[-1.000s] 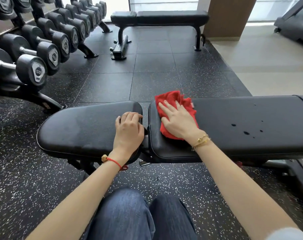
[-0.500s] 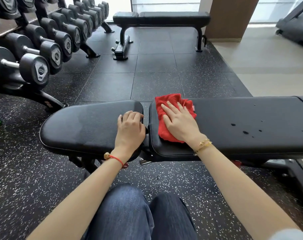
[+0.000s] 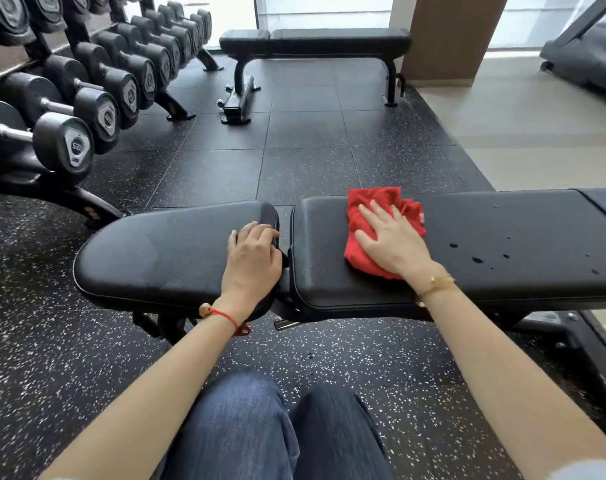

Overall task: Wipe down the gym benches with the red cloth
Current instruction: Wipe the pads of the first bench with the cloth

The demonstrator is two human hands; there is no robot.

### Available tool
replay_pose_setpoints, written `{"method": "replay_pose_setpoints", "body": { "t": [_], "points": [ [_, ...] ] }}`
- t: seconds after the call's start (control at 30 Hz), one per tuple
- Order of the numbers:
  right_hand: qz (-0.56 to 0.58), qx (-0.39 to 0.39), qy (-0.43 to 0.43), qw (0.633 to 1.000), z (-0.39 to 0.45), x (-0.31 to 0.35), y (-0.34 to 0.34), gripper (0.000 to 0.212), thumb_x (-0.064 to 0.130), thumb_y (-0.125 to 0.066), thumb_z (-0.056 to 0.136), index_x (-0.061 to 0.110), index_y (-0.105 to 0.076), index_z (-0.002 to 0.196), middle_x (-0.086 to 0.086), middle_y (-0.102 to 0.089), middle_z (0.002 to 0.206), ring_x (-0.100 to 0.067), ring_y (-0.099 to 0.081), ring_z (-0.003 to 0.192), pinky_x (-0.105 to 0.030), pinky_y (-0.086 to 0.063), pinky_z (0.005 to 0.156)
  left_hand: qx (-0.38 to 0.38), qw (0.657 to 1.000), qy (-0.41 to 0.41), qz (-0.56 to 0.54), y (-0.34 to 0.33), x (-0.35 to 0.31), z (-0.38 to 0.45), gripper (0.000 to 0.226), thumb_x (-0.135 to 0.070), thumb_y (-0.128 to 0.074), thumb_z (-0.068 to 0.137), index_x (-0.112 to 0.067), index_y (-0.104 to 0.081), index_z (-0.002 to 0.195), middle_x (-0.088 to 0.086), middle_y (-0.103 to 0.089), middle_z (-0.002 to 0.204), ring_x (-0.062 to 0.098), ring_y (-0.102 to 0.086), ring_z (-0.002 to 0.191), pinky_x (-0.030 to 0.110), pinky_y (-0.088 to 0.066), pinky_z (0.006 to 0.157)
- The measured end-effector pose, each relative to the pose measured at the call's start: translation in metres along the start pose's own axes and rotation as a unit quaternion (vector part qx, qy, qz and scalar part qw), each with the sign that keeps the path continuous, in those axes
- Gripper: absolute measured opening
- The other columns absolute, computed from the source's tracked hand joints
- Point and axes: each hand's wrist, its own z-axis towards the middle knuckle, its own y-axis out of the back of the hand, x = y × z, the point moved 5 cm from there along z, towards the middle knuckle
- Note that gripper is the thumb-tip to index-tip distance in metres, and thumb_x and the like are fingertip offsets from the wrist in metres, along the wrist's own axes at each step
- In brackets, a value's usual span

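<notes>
A black padded gym bench lies across in front of me, with a seat pad (image 3: 163, 251) on the left and a long back pad (image 3: 502, 237) on the right. The crumpled red cloth (image 3: 367, 202) lies on the left part of the long pad. My right hand (image 3: 391, 240) presses flat on the cloth, fingers spread. My left hand (image 3: 253, 254) grips the right end of the seat pad, fingers curled over its edge. Several dark wet drops (image 3: 478, 259) dot the long pad to the right of the cloth.
A dumbbell rack (image 3: 86, 98) runs along the left. A second black bench (image 3: 315, 43) stands at the back. A wooden pillar (image 3: 447, 36) and a treadmill (image 3: 585, 53) are at the far right. My knees (image 3: 270, 431) in jeans are below, over speckled rubber floor.
My right hand has slid the red cloth to the right along the long pad, away from its left end. My left hand keeps its hold on the seat pad.
</notes>
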Motion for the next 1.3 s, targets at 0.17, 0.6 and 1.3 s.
{"method": "replay_pose_setpoints", "body": {
  "t": [0.17, 0.6, 1.3],
  "points": [
    [-0.015, 0.009, 0.040, 0.999, 0.009, 0.050, -0.015, 0.060, 0.047, -0.036, 0.096, 0.031, -0.021, 0.152, 0.004, -0.014, 0.162, -0.035, -0.011, 0.148, -0.043, -0.004, 0.122, -0.009, 1.000, 0.006, 0.016, 0.000, -0.002, 0.002, 0.031, -0.013, -0.050, 0.090, -0.014, -0.063, 0.117, 0.000, -0.061, 0.126, 0.022, -0.044, 0.132, 0.049, -0.026, 0.115],
    [0.018, -0.019, -0.017, 1.000, 0.003, -0.021, 0.007, 0.055, 0.031, -0.041, 0.096, 0.028, -0.030, 0.150, 0.003, -0.020, 0.161, -0.031, -0.015, 0.147, -0.039, -0.004, 0.122, -0.039, 0.998, -0.043, -0.019, 0.007, -0.012, -0.001, 0.028, -0.011, -0.052, 0.092, -0.014, -0.065, 0.117, 0.001, -0.064, 0.125, 0.021, -0.053, 0.124, 0.041, -0.036, 0.109],
    [0.011, -0.016, -0.024, 1.000, -0.016, -0.052, 0.015, 0.055, 0.039, -0.042, 0.096, 0.032, -0.030, 0.150, 0.002, -0.020, 0.161, -0.035, -0.016, 0.146, -0.039, -0.005, 0.122, -0.014, 0.997, -0.041, -0.068, -0.032, -0.091, 0.004, 0.024, -0.012, -0.052, 0.089, -0.009, -0.063, 0.109, 0.006, -0.062, 0.118, 0.027, -0.050, 0.117, 0.039, -0.039, 0.103]
  ]
}}
